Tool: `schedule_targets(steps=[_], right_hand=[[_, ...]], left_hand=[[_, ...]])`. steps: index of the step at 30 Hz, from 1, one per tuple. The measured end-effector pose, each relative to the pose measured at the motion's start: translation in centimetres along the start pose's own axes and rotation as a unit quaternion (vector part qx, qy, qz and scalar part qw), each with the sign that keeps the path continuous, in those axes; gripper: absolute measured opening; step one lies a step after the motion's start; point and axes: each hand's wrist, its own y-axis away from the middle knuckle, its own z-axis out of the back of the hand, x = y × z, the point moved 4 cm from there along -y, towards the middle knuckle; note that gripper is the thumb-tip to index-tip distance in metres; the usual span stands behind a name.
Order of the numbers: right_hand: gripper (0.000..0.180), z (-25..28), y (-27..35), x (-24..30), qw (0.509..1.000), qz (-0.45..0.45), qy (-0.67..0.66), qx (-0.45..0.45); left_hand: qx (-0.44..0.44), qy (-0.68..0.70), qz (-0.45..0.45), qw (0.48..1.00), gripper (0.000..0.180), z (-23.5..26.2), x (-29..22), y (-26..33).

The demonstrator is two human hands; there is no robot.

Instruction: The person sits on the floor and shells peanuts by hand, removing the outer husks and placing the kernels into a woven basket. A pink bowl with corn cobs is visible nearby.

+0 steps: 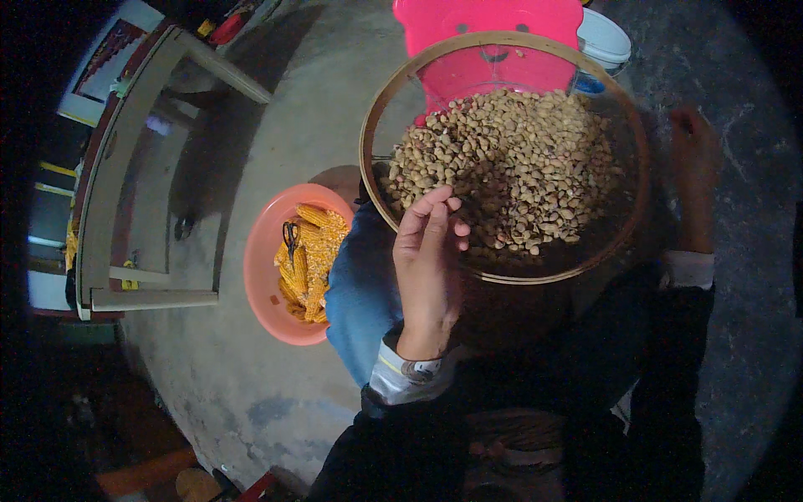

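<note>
A round sieve with a wooden rim [374, 92] rests by my knees, tilted a little and partly over a pink stool. Inside it lies a broad heap of peanuts in the shell [535, 159], thick across the middle. My left hand [431, 238] is held above the near left rim, thumb and forefinger pressed together over the peanuts; anything between them is too small to make out. Beyond the right side of the sieve, my right hand [694, 151] hangs in shadow over the floor, apart from the rim. Its fingers are too dark to read.
On the floor to the left stands a salmon-coloured basin [261, 289] of corn cobs [294, 272] and loose kernels, with black scissors [290, 240] on top. The pink stool [493, 17] is beyond the sieve, a white bucket [604, 38] behind it. A wooden table frame [150, 299] stands far left.
</note>
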Motion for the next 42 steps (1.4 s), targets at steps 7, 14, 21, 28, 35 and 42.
schedule_targets(steps=[7,14,21,28,35,42], right_hand=[[0.023,-0.5,2.9,5.8,0.857,-0.099,-0.383,0.331],[0.012,-4.3,9.0,12.0,0.825,0.295,-0.110,0.469],[0.009,-6.9,10.2,10.6,0.853,0.236,-0.184,0.429],[0.015,-1.9,7.7,16.4,0.733,-0.015,-0.451,0.509],[0.021,-0.9,9.2,18.8,0.645,-0.035,-0.562,0.517],[0.020,-1.1,9.6,18.8,0.620,-0.012,-0.612,0.490]], left_hand=[[0.009,-0.001,0.004,1.000,0.022,0.3,0.3,0.2],[0.011,-0.008,0.022,1.000,0.021,0.0,0.6,0.0],[0.026,-0.023,0.029,0.999,0.019,-0.1,0.7,0.1],[0.054,-0.117,0.015,0.991,0.021,-0.4,0.8,0.3],[0.114,-0.127,-0.020,0.985,0.023,-1.4,1.0,0.6],[0.092,-0.083,0.027,0.992,0.021,-1.5,1.0,0.6]])
